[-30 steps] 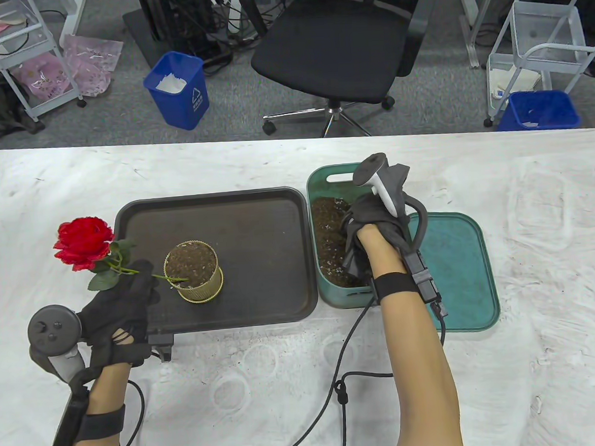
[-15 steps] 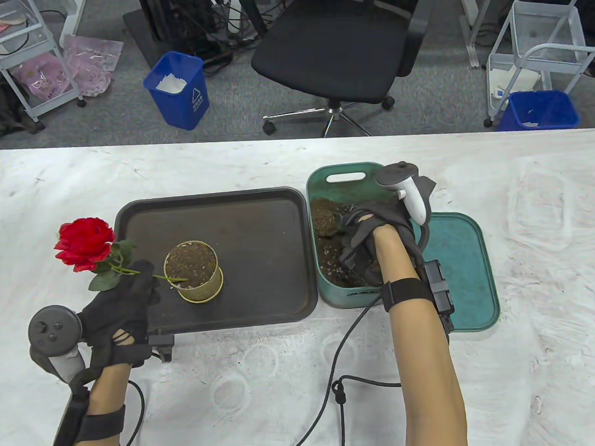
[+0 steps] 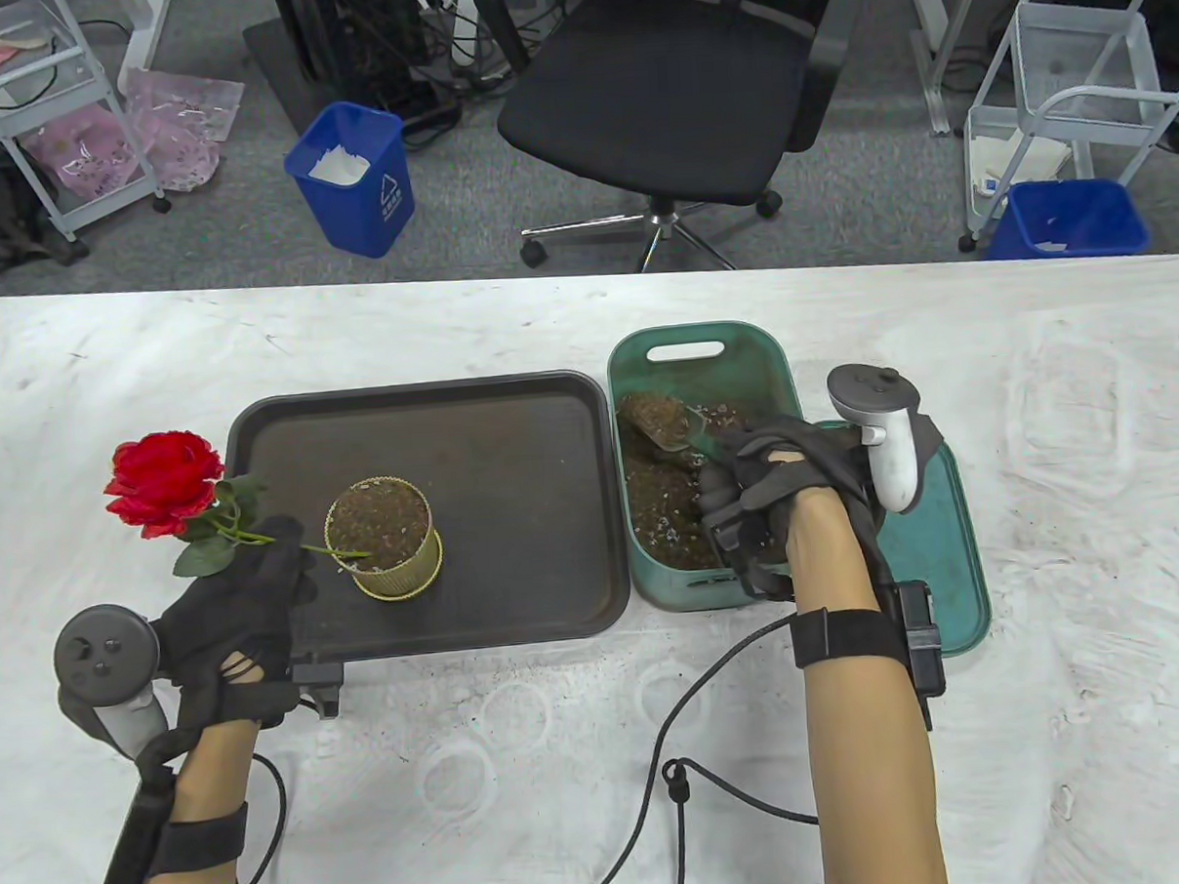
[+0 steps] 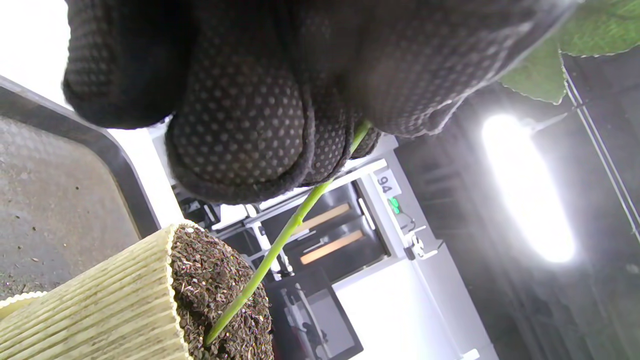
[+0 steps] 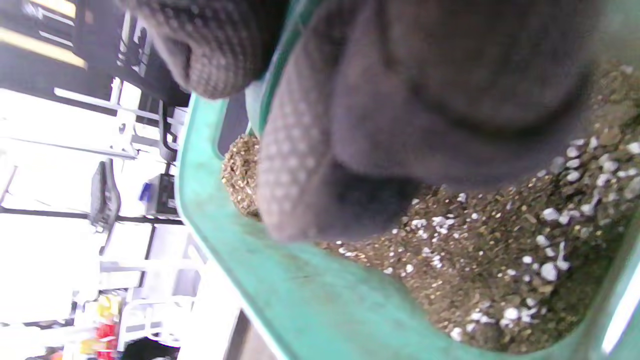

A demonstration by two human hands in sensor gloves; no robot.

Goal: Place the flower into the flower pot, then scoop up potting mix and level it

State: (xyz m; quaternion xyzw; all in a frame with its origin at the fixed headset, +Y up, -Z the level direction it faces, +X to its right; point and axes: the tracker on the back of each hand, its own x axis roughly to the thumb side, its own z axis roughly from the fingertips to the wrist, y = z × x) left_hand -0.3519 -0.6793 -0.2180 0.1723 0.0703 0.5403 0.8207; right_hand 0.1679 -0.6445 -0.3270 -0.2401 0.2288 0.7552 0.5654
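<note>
The left hand (image 3: 234, 614) pinches the thin green stem of the red flower (image 3: 163, 480), whose tip sits in the soil of the ribbed cream flower pot (image 3: 388, 560) on the dark tray (image 3: 510, 406). The right hand (image 3: 772, 493) curls around a green scoop (image 3: 669, 427) heaped with grainy potting mix (image 3: 666, 517) above the teal bin (image 3: 702, 339).

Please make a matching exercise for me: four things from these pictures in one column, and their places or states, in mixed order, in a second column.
1. flower
2. flower pot
3. scoop
4. green lid

A. on the dark tray
B. flat on the table
C. stem pinched by the left hand
D. loaded, over the green bin

Pairs: 1-C, 2-A, 3-D, 4-B
</note>
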